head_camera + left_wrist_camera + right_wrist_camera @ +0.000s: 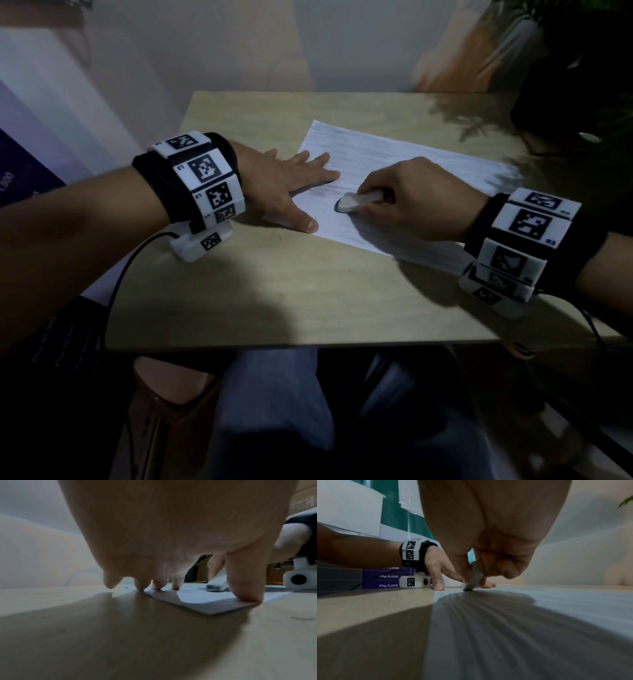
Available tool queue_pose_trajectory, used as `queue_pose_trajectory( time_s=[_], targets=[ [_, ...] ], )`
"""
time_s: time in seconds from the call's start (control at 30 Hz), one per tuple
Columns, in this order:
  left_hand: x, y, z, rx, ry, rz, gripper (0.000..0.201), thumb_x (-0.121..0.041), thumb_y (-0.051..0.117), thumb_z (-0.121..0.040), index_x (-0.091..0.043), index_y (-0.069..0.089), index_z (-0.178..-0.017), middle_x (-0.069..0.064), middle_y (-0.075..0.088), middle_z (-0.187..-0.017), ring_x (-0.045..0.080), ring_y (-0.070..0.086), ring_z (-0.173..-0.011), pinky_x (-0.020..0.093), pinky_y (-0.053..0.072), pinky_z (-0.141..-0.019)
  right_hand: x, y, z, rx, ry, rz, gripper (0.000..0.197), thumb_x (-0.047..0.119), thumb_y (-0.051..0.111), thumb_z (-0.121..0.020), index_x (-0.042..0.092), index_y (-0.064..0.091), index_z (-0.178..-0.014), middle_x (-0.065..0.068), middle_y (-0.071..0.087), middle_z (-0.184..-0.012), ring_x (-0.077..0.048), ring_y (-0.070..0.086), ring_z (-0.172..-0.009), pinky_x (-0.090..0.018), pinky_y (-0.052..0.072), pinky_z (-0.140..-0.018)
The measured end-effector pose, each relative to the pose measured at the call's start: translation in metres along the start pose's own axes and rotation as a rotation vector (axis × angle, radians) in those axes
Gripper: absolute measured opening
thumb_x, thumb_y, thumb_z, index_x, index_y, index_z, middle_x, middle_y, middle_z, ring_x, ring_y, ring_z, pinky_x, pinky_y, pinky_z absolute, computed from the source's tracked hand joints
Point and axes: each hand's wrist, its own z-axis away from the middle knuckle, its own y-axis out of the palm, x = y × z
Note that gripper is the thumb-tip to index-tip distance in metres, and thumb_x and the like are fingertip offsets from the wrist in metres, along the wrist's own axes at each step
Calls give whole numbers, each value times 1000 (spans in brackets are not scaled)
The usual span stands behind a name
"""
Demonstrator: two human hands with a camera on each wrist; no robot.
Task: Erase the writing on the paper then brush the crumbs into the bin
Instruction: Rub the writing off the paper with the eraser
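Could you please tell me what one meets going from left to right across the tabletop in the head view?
Left hand flat on the paper's left edge → eraser → right hand gripping it → potted plant at the far right.

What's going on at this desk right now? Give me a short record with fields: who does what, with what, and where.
Surface: wooden table
Paper: white sheet lying flat on the table
Left hand: left hand spread flat, fingertips and thumb pressing the sheet's left end to hold it down
Right hand: right hand grips the eraser
Eraser: white eraser, darkened tip touching the paper
Marks: grey smudge on the paper beside the eraser tip
Bin: not in view
Background: potted plant at the far right
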Motion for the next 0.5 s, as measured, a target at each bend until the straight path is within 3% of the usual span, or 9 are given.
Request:
queue_pose_trajectory(
  time_s=[0.07,0.17,0.23,0.3,0.4,0.5],
  targets=[
    [0,0,0,-1,-3,3,111,-80,47,-75,-41,-14,-159,-13,-29,-165,11,-25,-152,49,-14,-124,3,2,3,43,-41,-13,43,62,53,-88,25,73,-99,8,70,-81,-15,61,-74,-35,49,-71],
    [0,0,-1,-7,-6,1,104,-74,51,-85,-41,-15,-159,-12,-29,-165,11,-25,-153,50,-14,-124,8,0,5,99,-66,-105,56,75,48,-80,30,74,-100,14,69,-81,-4,60,-74,-24,43,-69],
    [0,0,0,-8,-7,5,103,-72,51,-87,-41,-15,-159,-12,-29,-165,11,-25,-153,50,-14,-124,2,-1,2,9,-22,-67,57,74,48,-81,26,73,-97,11,68,-80,-10,61,-74,-30,44,-69],
    [0,0,0,-4,-6,10,105,-74,50,-84,-41,-15,-159,-12,-29,-165,12,-25,-153,51,-14,-124,-2,-1,0,-72,34,-14,44,63,57,-87,22,70,-101,10,63,-76,-16,60,-74,-32,40,-68],
    [0,-1,0,12,-1,14,111,-80,47,-75,-42,-15,-159,-13,-30,-165,11,-25,-152,51,-14,-124,4,-1,5,13,-5,-92,38,57,64,-85,26,64,-107,14,59,-73,-3,55,-68,-29,39,-65],
    [0,-1,0,10,-2,17,109,-79,48,-78,-42,-15,-159,-13,-29,-165,11,-25,-152,51,-14,-124,7,-4,5,60,-19,-99,38,57,59,-81,26,68,-101,14,60,-74,-3,55,-69,-27,39,-66]
  ],
)
